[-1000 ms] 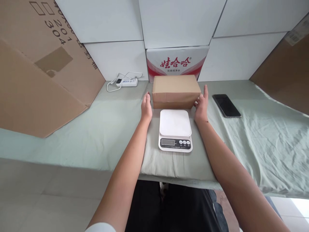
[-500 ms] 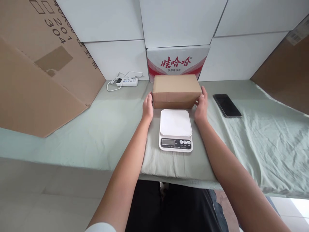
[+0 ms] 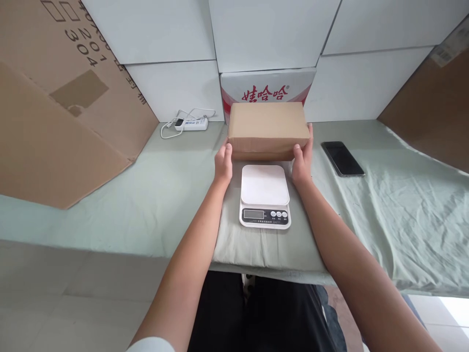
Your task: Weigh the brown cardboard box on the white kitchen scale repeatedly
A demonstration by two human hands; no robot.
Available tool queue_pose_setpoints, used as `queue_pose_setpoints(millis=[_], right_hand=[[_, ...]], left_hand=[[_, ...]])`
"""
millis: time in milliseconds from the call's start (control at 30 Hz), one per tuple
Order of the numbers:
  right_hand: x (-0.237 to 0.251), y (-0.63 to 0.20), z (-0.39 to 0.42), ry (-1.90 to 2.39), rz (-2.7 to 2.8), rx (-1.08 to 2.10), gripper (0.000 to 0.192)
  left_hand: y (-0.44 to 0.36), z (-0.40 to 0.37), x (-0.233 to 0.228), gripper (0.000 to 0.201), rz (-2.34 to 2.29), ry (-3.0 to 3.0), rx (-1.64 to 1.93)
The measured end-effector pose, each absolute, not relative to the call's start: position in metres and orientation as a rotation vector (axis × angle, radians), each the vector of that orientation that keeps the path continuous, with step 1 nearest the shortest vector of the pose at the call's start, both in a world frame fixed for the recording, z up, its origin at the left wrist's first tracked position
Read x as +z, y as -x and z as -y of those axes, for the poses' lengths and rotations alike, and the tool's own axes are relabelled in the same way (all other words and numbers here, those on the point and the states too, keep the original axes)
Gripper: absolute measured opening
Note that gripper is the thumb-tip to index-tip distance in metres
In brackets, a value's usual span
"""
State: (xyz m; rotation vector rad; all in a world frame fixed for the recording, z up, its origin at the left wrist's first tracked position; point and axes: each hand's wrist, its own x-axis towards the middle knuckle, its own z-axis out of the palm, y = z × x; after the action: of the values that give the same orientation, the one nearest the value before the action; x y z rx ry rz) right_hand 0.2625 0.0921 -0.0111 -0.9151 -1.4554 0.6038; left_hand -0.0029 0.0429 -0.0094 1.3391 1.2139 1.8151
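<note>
A brown cardboard box (image 3: 269,122), closed, is gripped at its two ends between my hands. My left hand (image 3: 223,161) closes on its left end, thumb at the front corner. At the right end my right hand (image 3: 302,159) holds it with the thumb on the front face and the fingers along the side, partly hidden. The box appears raised off the cloth, just behind a white digital kitchen scale (image 3: 265,195). Nothing lies on the scale's square plate, and its display looks blank.
A black phone (image 3: 343,159) lies on the green cloth (image 3: 176,195) to the right. Back left is a white power strip (image 3: 191,124) with a cable. Large cardboard sheets (image 3: 73,146) flank the table on both sides. A red-and-white printed carton (image 3: 266,83) stands against the white wall panels.
The cardboard box has been lifted slightly and now covers more of the printed carton behind it. Both thumbs have come round to the box's front. The scale stays put.
</note>
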Motion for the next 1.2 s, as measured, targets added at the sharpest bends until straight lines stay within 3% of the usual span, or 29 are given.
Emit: queue_pose_setpoints(millis=[167,500,1200], right_hand=[[0.005,-0.272,-0.058,0.88,1.476,0.502,0.113],[-0.006,-0.292,0.039,0.951,1.469,0.536,0.092],[-0.008,-0.294,0.033,0.937,1.4,0.414,0.079]], left_hand=[[-0.002,-0.004,0.009,0.1,-1.288,-1.569,1.759],[-0.016,0.092,-0.005,0.076,-1.162,-1.432,1.756],[-0.016,0.093,-0.01,0.081,-1.186,-1.306,1.8]])
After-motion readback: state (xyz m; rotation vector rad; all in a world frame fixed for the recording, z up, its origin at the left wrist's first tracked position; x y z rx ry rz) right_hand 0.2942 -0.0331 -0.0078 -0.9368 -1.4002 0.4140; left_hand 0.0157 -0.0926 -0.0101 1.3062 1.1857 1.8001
